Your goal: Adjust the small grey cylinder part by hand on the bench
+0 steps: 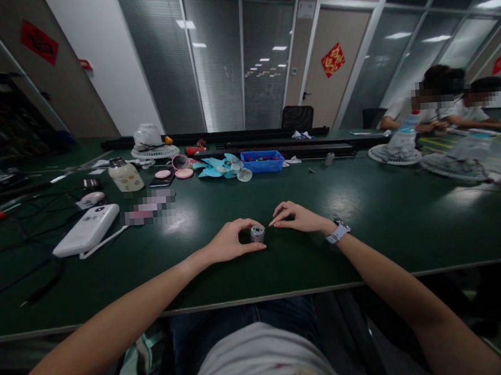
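Observation:
A small cylindrical metal part, like a little motor (257, 234), stands upright on the green table. My left hand (232, 240) is closed around it, thumb on the near side and fingers on the far side. Just right of the motor, my right hand (298, 216) hovers low over the table with thumb and index finger pinched together. Something tiny and pale may be at those fingertips, too small to name. A gap separates the right fingertips from the motor. A watch with a light strap (338, 231) is on my right wrist.
A blue tray (262, 161) of small parts and light-blue fan blades (221, 166) lie behind my hands. To the left are a white power bank (87, 230), a bottle (126, 175) and cables. Fan housings (395, 154) and two people are at the right.

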`<act>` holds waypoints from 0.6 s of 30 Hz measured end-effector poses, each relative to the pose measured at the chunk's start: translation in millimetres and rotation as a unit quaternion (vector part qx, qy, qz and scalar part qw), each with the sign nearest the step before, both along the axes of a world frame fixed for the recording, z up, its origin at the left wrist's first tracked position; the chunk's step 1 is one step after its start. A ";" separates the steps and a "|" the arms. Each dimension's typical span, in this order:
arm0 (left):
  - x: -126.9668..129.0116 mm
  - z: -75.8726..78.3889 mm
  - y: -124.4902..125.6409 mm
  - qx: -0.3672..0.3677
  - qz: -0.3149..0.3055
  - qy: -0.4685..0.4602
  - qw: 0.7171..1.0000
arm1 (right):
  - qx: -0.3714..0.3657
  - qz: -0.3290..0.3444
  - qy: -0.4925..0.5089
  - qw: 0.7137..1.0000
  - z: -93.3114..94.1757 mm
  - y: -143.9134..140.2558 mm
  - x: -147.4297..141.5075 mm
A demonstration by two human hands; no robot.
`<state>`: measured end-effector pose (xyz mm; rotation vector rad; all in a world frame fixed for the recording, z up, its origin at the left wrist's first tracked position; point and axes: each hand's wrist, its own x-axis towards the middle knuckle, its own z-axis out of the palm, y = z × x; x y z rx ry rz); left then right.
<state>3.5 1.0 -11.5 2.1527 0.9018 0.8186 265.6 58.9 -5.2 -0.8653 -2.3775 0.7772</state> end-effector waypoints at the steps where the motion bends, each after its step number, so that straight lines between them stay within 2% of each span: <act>1: -0.1 0.3 0.1 -0.001 -0.001 0.001 1.000 | -0.005 0.005 -0.019 1.000 -1.6 2.4 3.1; 7: -1.0 0.2 1.9 -0.035 -0.028 -0.007 0.999 | -0.020 0.011 -0.066 0.998 -4.0 4.3 6.9; 12: -0.3 0.1 3.1 -0.077 -0.040 -0.021 0.996 | -0.051 0.016 -0.019 0.998 -1.1 -0.4 1.3; 18: 2.3 1.5 1.4 -0.108 -0.046 -0.032 0.993 | -0.110 0.021 0.052 0.992 -5.9 -2.9 -7.5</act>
